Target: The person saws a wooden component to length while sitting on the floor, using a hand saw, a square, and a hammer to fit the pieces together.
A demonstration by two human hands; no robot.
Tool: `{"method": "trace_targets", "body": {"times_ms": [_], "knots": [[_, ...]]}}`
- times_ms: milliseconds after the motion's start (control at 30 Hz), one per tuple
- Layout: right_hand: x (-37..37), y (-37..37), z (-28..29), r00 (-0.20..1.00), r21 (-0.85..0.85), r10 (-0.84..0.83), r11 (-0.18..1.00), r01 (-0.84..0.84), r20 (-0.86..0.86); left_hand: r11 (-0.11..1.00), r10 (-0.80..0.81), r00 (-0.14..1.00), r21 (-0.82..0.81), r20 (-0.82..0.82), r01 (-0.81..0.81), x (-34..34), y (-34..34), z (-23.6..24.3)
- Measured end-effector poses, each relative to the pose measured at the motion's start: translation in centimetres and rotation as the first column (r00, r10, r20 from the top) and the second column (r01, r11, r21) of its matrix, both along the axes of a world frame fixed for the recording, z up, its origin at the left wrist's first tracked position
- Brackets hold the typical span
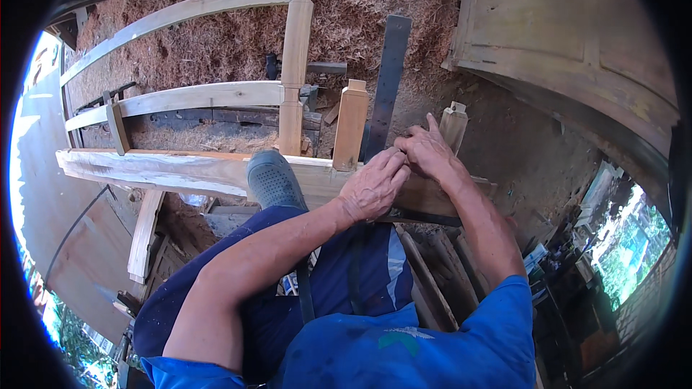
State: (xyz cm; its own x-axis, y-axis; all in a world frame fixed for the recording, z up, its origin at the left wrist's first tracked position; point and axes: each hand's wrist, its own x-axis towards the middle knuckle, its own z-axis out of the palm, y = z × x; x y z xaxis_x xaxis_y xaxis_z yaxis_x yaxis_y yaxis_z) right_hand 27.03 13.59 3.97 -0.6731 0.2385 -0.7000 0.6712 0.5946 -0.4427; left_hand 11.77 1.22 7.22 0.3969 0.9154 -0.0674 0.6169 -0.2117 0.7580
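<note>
My left hand (375, 184) is closed over a thick wooden beam (317, 177), its fingertips meeting those of my right hand (427, 151). Thumb and fingers of the right hand are pinched together, with one finger sticking out away from me. Whatever lies in either hand is hidden. Right beside the hands, a dark flat metal blade (389, 79), like that of a square, points away from me across the beam. To its left stands a short wooden post (351, 124) with a cut tenon end. Another tenoned wood piece (453, 126) shows just beyond the right hand.
A wooden frame with curved rails (209, 97) joins the beam on the left, with a clamp (116, 126) on it. My grey clog (274, 180) rests on the beam. Wood shavings (194, 36) cover the ground beyond. A large wooden panel (562, 36) stands at the far right.
</note>
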Motion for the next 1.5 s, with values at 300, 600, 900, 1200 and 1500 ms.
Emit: {"method": "trace_targets", "body": {"times_ms": [300,600,900,1200,1500], "knots": [[0.2,0.3,-2.5,0.998,-0.088,0.062,0.994,-0.064,-0.024,0.999,0.010,0.997,-0.030,-0.073,-0.012,1.0,-0.6,-2.9],[-0.8,0.2,-2.1,0.997,-0.124,0.063,0.990,-0.067,-0.036,0.994,0.100,0.990,0.053,-0.101,-0.095,2.8,-3.1,-6.2],[0.6,3.1,1.2,0.994,0.136,0.073,0.989,-0.061,-0.083,0.986,-0.016,0.949,0.154,-0.316,0.068,3.3,-2.6,-7.0],[17.4,-12.8,5.8,0.746,0.444,-0.568,0.601,0.664,-0.347,0.997,0.041,0.933,0.076,-0.359,-0.014,3.8,-3.3,-7.1],[24.2,-17.7,2.8,0.895,0.594,-0.411,0.682,0.427,-0.172,0.991,0.004,0.916,0.123,-0.401,0.050,3.8,-3.4,-7.2]]}}
